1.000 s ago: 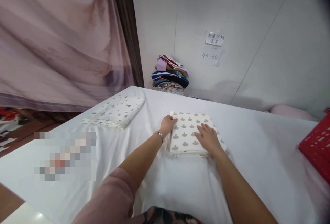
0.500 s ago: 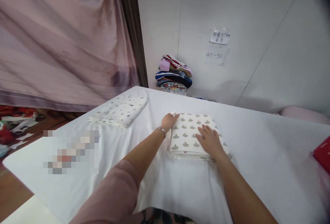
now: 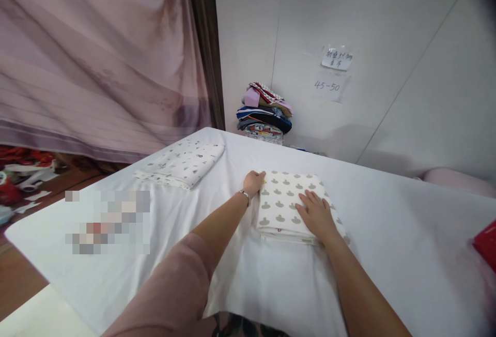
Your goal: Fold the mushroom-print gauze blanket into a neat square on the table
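Note:
A folded white cloth with grey mushroom-like shapes (image 3: 287, 204) lies as a thick rectangle on the white-covered table (image 3: 391, 233). At its far left corner, my left hand (image 3: 253, 184) has closed its thumb and fingers on the edge; a small yellow patch shows beside the fingertips. My right hand (image 3: 315, 213) rests flat on the cloth's right half, fingers spread. Farther left lies a second folded white cloth (image 3: 186, 164) with small dark prints, apart from both hands.
A stack of folded fabrics (image 3: 265, 112) stands beyond the table's far edge, against the wall. Pink curtains (image 3: 96, 63) hang at left. A pixelated area (image 3: 108, 223) hides something on the table's left. A red object (image 3: 486, 244) sits at the right edge.
The view has shifted slightly. My left fingers have drawn back a little at the cloth's corner, where a yellow patch now shows. My right hand stays flat on the cloth.

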Motion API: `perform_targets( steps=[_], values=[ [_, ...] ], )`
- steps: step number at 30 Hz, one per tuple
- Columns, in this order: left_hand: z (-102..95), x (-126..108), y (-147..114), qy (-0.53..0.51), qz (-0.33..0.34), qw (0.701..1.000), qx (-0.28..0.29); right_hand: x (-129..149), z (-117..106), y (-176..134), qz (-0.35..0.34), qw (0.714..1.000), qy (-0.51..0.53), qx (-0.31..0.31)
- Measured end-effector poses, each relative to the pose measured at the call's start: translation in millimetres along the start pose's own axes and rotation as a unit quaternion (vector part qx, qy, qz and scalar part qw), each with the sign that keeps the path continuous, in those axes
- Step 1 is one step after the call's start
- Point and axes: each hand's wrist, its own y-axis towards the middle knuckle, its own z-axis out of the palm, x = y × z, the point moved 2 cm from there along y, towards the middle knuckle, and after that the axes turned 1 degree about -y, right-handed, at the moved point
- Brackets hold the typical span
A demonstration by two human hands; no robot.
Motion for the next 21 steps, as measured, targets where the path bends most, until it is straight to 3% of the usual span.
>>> perform_targets(
  steps=[13, 17, 21],
  values=[
    [3.3, -2, 17, -0.014, 0.005, 0.999, 0.035, -2, 1, 0, 0.005, 1.0, 0.0, 0.009],
    [-6.1, 6, 3, -0.043, 0.004, 0.998, 0.043, 0, -1, 0, 0.009, 1.0, -0.007, 0.014],
    [-15.6, 13, -27, -0.054, 0.018, 0.996, 0.072, 1, -2, 1, 0.018, 0.999, -0.012, 0.029]
  ],
)
